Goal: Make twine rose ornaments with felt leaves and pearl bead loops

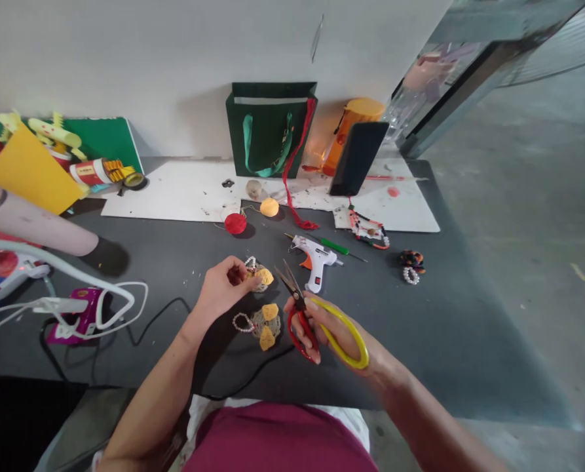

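My left hand [227,286] pinches a small woven ornament [264,278] with a yellow piece and a bead loop, just above the dark table. In my right hand [316,321] is a pair of scissors [299,300] with one red and one yellow handle. Their blades are slightly apart and point up and left, close to the ornament. Between and below my hands lies a second woven ornament [266,326] with two yellow pieces and a pearly bead loop. Beyond the scissors rests a white glue gun [315,262] with an orange trigger.
Behind the glue gun lies a green-handled tool [334,246]. Red [236,223] and yellow [269,208] yarn balls sit near a dark green bag [267,131]. A phone [359,158] leans upright. A beaded string [368,229] lies right. Cables and a purple box [78,316] crowd the left.
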Available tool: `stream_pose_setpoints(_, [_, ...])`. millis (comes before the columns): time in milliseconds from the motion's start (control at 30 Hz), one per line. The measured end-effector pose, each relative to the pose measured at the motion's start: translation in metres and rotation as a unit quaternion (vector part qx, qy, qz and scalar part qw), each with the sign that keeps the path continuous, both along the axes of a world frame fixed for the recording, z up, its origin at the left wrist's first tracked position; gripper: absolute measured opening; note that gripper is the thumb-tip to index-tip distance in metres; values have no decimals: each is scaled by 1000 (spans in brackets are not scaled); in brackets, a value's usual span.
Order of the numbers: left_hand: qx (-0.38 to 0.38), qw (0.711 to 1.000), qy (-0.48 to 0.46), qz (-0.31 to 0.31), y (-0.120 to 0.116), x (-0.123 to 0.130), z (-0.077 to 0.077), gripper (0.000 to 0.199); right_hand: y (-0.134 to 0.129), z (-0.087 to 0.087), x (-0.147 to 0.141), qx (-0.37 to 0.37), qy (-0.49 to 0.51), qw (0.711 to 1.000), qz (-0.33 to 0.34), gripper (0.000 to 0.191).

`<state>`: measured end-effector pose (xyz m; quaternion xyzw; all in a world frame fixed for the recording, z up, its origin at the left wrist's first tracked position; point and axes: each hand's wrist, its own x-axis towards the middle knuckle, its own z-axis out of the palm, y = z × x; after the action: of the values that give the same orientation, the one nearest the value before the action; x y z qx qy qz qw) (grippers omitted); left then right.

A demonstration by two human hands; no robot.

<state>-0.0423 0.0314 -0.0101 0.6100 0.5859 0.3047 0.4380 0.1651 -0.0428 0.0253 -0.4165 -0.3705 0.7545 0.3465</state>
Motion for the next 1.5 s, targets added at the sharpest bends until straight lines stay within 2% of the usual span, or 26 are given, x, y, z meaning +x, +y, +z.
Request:
stream_pose_setpoints(100, [66, 995, 77, -9, -6, 5, -3, 29, 4, -2, -3, 25, -28, 999, 8, 40])
stream_pose_setpoints(167, [83, 992, 92, -18, -7, 6, -4, 19, 7, -4, -3, 23, -37, 999, 28, 41])
stream_pose_setpoints(233, [82, 993, 76, -20, -7, 4, -4, 13, 9, -6, -1, 14, -36, 998, 49, 42])
stream_pose_setpoints(467, [29, 998, 3, -48, 1, -5, 1, 11, 20, -11, 11, -38, 14, 992, 117, 42])
stream_pose_setpoints(600, [45, 997, 17, -60, 2, -6, 3, 7, 28, -8, 8, -60, -3, 987, 148, 46])
stream_pose_setpoints(867, [132, 981, 25, -140, 3, -8, 0, 6, 38, -10, 1, -78, -43, 983, 158, 47])
stream_pose_setpoints(1133, [118, 980, 28, -160, 1, -10, 5, 5, 46, -8, -1, -52, -80, 984, 149, 47])
stream_pose_setpoints(1300, [124, 978, 33, -166, 1, -10, 2, 8, 45, -14, 0, -53, -81, 985, 142, 47])
stream_pose_setpoints(1500, [137, 974, 44, -177, 2, -9, 1, 10, 47, -14, -1, -55, -139, 977, 152, 43])
